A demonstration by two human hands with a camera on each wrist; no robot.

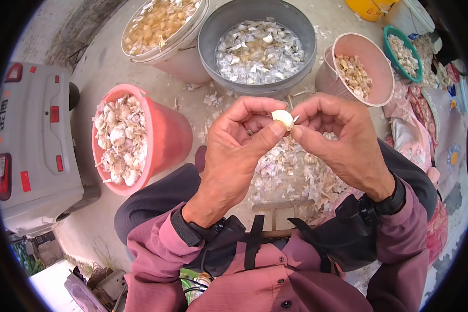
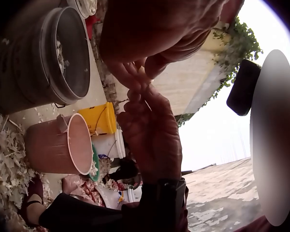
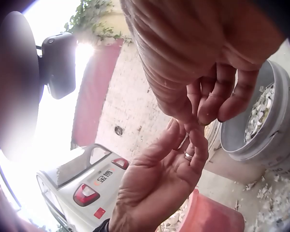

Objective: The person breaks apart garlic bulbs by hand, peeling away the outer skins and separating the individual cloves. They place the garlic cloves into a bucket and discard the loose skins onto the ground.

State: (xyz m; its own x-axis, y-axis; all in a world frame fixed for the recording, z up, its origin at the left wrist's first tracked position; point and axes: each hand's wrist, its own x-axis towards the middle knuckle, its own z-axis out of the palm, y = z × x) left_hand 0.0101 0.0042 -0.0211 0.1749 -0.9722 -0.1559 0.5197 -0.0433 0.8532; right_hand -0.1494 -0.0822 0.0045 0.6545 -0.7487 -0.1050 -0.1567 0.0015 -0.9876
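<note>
Before the chest, my left hand (image 1: 234,140) pinches a pale garlic clove (image 1: 283,117) between thumb and forefinger. My right hand (image 1: 343,138) meets it from the other side, thumb and forefinger pinching a thin white bit of garlic skin (image 1: 296,118) at the clove's edge. Both sets of fingertips almost touch. In the left wrist view the right hand (image 2: 154,125) faces the left across the clove. In the right wrist view the left hand (image 3: 159,174) wears a ring, and the clove is mostly hidden by fingers.
A pink bucket (image 1: 166,135) of garlic bulbs stands left. Ahead are a white bucket (image 1: 166,65) of cloves in liquid, a grey tub (image 1: 205,57) with floating skins, and a pale pink pail (image 1: 327,78) of cloves. Garlic skins (image 1: 281,169) litter the ground. A vehicle (image 1: 39,135) stands far left.
</note>
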